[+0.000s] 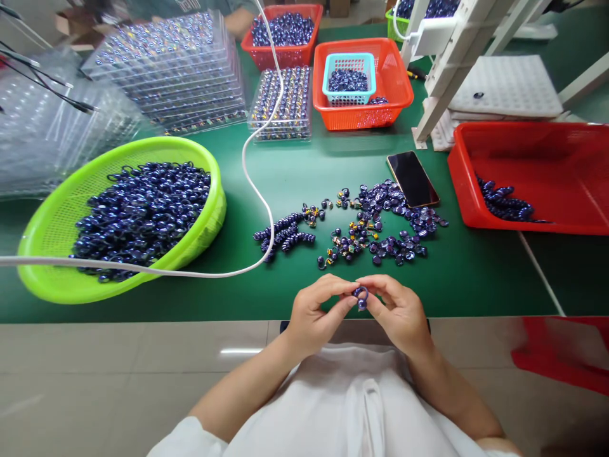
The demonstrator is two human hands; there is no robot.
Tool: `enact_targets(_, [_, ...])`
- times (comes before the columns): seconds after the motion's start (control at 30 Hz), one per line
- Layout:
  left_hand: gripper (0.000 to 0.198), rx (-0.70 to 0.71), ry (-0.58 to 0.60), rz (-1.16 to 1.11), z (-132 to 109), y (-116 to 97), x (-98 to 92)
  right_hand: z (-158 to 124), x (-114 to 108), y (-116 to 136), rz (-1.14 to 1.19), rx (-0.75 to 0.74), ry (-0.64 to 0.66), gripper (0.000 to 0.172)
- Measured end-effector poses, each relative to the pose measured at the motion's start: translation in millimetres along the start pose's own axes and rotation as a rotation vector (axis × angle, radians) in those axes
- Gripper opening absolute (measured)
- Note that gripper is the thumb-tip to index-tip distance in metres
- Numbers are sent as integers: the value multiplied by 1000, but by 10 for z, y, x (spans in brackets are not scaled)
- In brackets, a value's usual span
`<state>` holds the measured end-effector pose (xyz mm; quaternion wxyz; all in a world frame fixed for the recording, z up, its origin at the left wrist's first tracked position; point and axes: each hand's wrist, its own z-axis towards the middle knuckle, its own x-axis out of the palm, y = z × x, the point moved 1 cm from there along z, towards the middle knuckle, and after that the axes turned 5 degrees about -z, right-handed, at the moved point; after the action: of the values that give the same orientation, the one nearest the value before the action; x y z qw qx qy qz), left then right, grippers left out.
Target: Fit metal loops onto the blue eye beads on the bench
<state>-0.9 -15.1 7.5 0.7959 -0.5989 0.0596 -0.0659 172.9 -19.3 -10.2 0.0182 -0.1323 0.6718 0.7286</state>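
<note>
Just over the front edge of the table, my left hand [320, 311] and my right hand [398, 310] meet with their fingertips pinched on one small dark blue ring-shaped piece [361, 298]. A shiny round bead-like part hangs at its lower side. Beyond my hands lie loose round blue caps [380, 197] in a spread pile. Small pieces with yellow and metallic parts [354, 238] are mixed in nearby. To their left sit rows of nested blue rings [285, 231].
A green basket [35, 254] of blue rings stands left, a white cable [245, 158] crossing it. Stacked clear trays [233, 82] and red baskets [402, 82] are behind. A phone [413, 179] lies near a red bin [571, 178] and metal post [447, 76]. Another person's arm [240, 22] shows behind.
</note>
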Motion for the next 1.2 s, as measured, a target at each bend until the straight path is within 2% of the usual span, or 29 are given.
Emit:
enact_targets(0.17, [18, 18, 1, 35, -34, -4, 13, -35, 22, 12, 76, 65, 59, 14])
enact_targets(0.43, [25, 52, -22, 6, -23, 60, 36, -38, 44, 35, 36, 65, -3, 15])
enact_targets(0.6, [26, -23, -19, -8, -29, 79, 46, -13, -2, 43, -65, -62, -36, 17])
enact_targets(0.83, [31, 13, -33, -88, -87, 112, 62, 12, -34, 93, -183, -253, -17, 17])
enact_targets(1.03, [20, -102, -40, -63, -90, 162, 64, 44, -28, 34, -175, -237, -3, 12])
enact_targets(1.2, [20, -246, 60, -1, -17, 86, 23, 75, -95, 37, -266, -236, 18, 11])
